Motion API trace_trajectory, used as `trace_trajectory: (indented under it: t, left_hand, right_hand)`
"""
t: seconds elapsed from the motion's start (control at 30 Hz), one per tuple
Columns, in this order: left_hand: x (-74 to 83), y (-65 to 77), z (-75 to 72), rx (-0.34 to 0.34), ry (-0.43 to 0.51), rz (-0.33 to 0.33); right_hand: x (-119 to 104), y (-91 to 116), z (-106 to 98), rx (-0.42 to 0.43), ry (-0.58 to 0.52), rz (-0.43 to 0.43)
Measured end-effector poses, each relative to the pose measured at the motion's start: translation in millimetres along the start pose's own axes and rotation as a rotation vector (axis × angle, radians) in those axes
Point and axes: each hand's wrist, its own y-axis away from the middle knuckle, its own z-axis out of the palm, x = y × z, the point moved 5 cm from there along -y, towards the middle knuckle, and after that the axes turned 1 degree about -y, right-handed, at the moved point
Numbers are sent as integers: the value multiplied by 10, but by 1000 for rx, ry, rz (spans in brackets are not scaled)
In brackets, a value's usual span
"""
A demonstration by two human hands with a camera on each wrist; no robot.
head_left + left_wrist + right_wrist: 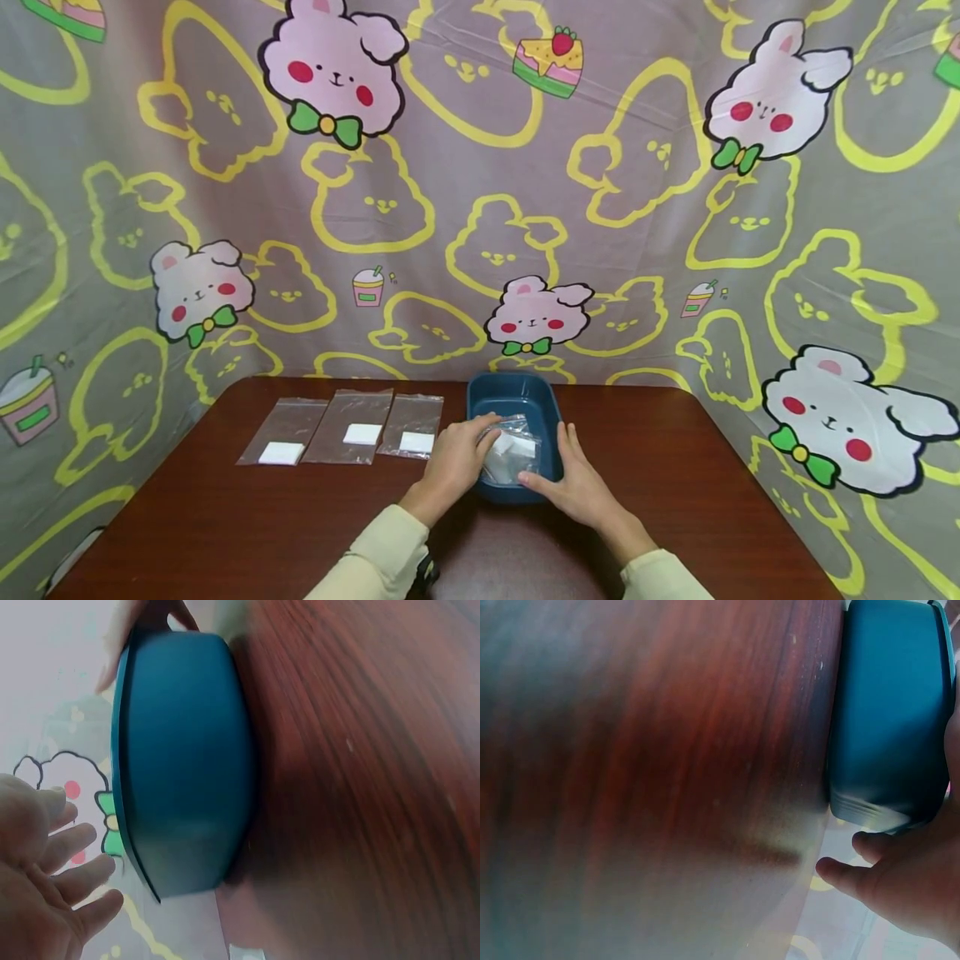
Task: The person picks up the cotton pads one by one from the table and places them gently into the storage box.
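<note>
Blue plastic bin [517, 383]: upright on the tabletop [637, 467], long axis running away from the person. Its near half contains overlapping clear plastic bags [512, 463] with white pieces inside; their exact number cannot be told.

Left hand [455, 454]: over the bin's left side, fingertips at the upper left edge of the bagged contents. The left wrist view shows the fingers spread apart and loosely bent, with nothing seen in the palm. Right hand [573, 486]: astride the right rim, thumb inside by the near right corner of the contents, fingers extended and apart outside the wall. Firm contact with the bags is not confirmed for either hand.

Governing relation: the bagged contents lie between the hands, just right of the left fingers and just left of the right thumb; neither hand is clearly nearer. To the left of the bin lie a left bag [292, 421], a middle bag [352, 408] and a right bag [415, 414], close-set in a row, each with a white piece towards its near end and its long axis running away from the person. The left hand is nearer to this row.

Surface: dark red-brown wood grain. Room: a printed cloth [450, 183] with rabbit figures hangs behind and at both sides.
</note>
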Motion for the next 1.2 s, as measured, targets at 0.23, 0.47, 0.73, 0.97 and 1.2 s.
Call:
trace_trajectory:
  t: [0.23,0.47,0.73,0.97,1.2]
  left_hand:
    - [-230,74,-167,48,-9,-20]
    - [-476,195,-319,83,-43,-39]
    - [-808,389,-475,89,-98,-118]
    - [-1067,518,-634,79,-112,-192]
    - [-1352,661,-791,79,-183,-227]
  right_hand:
    - [9,2,-2,-6,-2,8]
    - [36,-6,0,-1,-1,18]
    - [43,-9,18,-7,0,20]
    - [60,-10,31,-5,-1,23]
    - [65,-13,34,4,10,11]
